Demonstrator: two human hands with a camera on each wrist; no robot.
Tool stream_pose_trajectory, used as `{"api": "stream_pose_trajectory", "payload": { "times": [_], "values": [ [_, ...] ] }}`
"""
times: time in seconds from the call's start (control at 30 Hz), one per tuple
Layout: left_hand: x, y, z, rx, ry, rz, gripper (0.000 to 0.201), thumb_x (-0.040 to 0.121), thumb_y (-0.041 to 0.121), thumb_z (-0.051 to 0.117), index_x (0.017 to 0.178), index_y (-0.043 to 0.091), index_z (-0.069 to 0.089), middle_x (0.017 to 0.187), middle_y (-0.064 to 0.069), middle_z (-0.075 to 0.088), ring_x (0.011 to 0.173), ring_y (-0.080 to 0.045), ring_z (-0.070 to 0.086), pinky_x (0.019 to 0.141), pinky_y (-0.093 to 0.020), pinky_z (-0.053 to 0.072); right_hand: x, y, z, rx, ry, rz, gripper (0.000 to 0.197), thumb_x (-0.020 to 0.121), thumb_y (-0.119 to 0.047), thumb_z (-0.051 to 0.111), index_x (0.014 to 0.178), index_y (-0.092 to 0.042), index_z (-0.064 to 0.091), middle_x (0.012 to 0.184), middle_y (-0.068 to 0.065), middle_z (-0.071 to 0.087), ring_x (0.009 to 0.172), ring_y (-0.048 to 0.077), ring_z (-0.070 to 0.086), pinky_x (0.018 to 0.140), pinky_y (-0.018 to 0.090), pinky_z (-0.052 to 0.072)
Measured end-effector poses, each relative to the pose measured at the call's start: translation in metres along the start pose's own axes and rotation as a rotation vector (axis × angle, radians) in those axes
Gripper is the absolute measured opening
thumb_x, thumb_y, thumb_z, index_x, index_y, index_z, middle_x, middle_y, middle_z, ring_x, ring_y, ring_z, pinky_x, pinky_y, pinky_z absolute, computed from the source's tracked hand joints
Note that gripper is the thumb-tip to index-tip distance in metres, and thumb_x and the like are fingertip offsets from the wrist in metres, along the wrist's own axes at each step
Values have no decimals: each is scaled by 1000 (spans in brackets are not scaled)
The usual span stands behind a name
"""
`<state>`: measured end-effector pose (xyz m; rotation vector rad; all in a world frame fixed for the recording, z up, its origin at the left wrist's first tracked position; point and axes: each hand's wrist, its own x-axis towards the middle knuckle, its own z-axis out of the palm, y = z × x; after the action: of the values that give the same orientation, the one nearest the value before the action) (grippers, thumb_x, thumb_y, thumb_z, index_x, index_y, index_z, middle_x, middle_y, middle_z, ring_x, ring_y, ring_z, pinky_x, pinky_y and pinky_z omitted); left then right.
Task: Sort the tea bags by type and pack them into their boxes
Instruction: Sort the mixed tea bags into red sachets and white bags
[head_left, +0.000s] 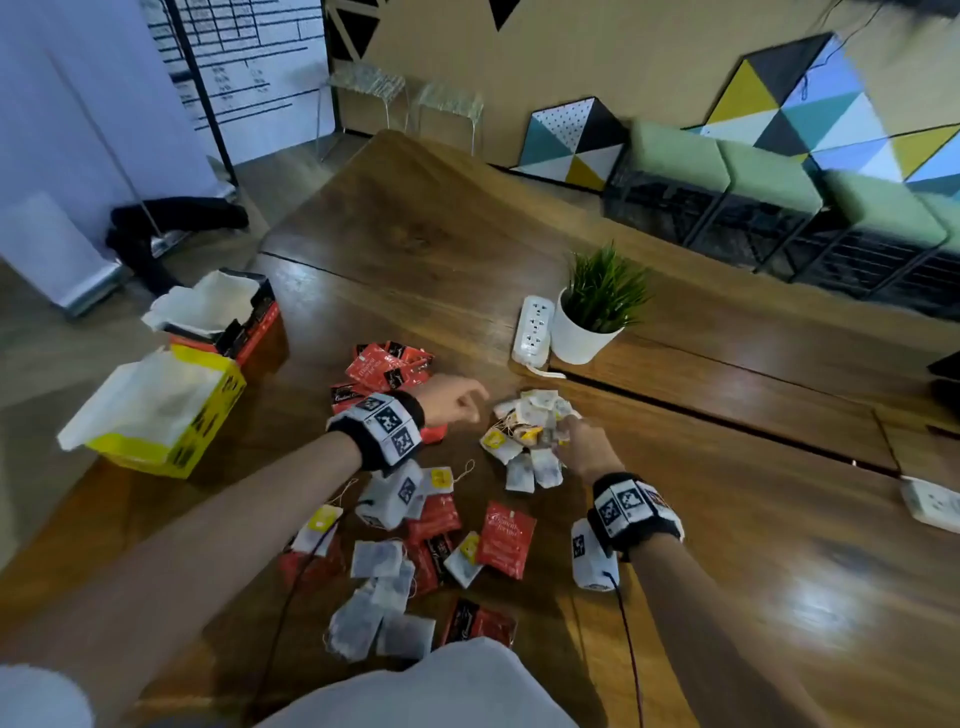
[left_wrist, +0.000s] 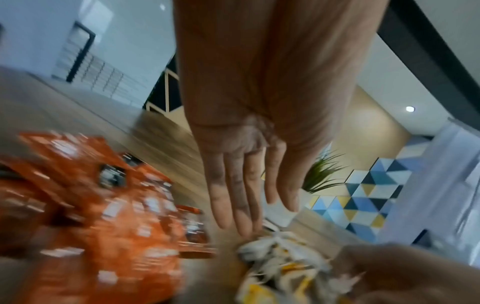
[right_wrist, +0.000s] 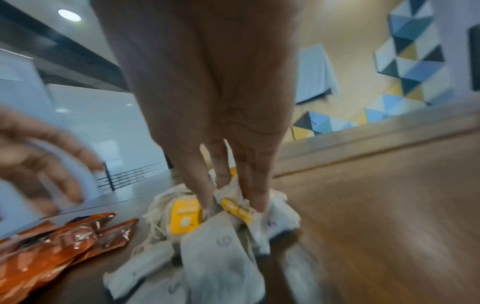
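Right hand (head_left: 584, 446) was down on the white bags (head_left: 530, 434), fingertips (right_wrist: 255, 202) pinching into the heap. Left hand (head_left: 453, 401) hovered just beside it, fingers straight, holding nothing, with the red sachets (head_left: 387, 366) right behind its wrist on the table (head_left: 727, 519).

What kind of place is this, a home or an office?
Probably an office lounge or shared workspace, though I cannot be sure: a long brown wooden table, green cushioned bench seats beneath geometric coloured wall panels, and a white printed notice board.
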<state>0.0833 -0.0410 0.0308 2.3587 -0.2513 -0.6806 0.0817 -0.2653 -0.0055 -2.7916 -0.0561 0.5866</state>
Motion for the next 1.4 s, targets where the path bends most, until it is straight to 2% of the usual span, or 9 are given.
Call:
{"api": "stream_pose_trajectory", "payload": {
  "times": [0.1,0.2,0.33,0.6,0.73,0.87,1.0,1.2,1.4],
  "values": [
    [-26,-43,1,101,-28,-40,35,93,5,48,128,6,52,123,-12,59,111,-21,55,89,-21,40,-21,-15,-6,-264,69,-41,36,93,-5,42,129,-6,41,131,16,44,121,35,45,93,41,42],
    [-34,-65,18,170,-70,-74,34,91,12,55,125,13,53,126,-9,56,115,-20,53,98,-30,42,-55,-39,8,-385,153,-378,40,92,-1,42,131,-8,39,131,13,44,123,30,42,95,38,42],
    [-37,-60,47,374,7,-48,41,89,21,57,128,13,45,129,-5,45,119,-20,46,96,-36,43,-88,-49,56,-422,-77,-742,36,91,0,41,126,-6,46,123,15,47,114,30,44,87,40,45],
    [-39,-54,55,371,103,-5,20,90,16,55,109,9,57,112,-5,52,109,-20,48,88,-30,40,-100,-32,77,-445,-87,-680,46,87,-10,57,130,-9,42,134,14,40,124,30,35,98,40,37],
    [-57,-57,31,172,199,51,16,88,18,58,95,4,64,95,-1,49,95,-19,51,85,-30,42,-102,-32,73,-375,-92,-658,30,92,-16,52,121,-10,49,127,9,48,118,24,38,95,34,36],
    [-93,-65,18,228,-21,58,17,89,16,58,103,9,64,107,0,55,102,-13,52,88,-22,41,-107,-36,69,-151,-94,-683,18,90,-8,52,108,-10,52,111,11,59,102,23,46,80,30,39],
    [-117,-85,45,351,-191,23,15,88,14,58,102,13,62,112,-1,53,99,-13,53,81,-20,43,-111,-55,75,-47,-129,-848,30,87,-8,59,116,-14,52,115,8,59,106,24,51,87,38,47],
    [-117,-89,74,353,-144,-92,40,79,21,68,112,20,45,116,4,50,101,-13,53,85,-32,47,-106,-93,96,-270,-239,-1102,50,81,1,63,128,-10,52,117,18,59,102,33,51,76,44,50],
    [-116,-82,69,491,-194,-68,24,88,25,56,111,19,53,115,0,49,109,-16,46,87,-31,43,-105,-89,107,-281,-169,-1145,34,79,0,65,112,-8,61,110,17,59,96,31,51,70,39,50]
  ]
}}
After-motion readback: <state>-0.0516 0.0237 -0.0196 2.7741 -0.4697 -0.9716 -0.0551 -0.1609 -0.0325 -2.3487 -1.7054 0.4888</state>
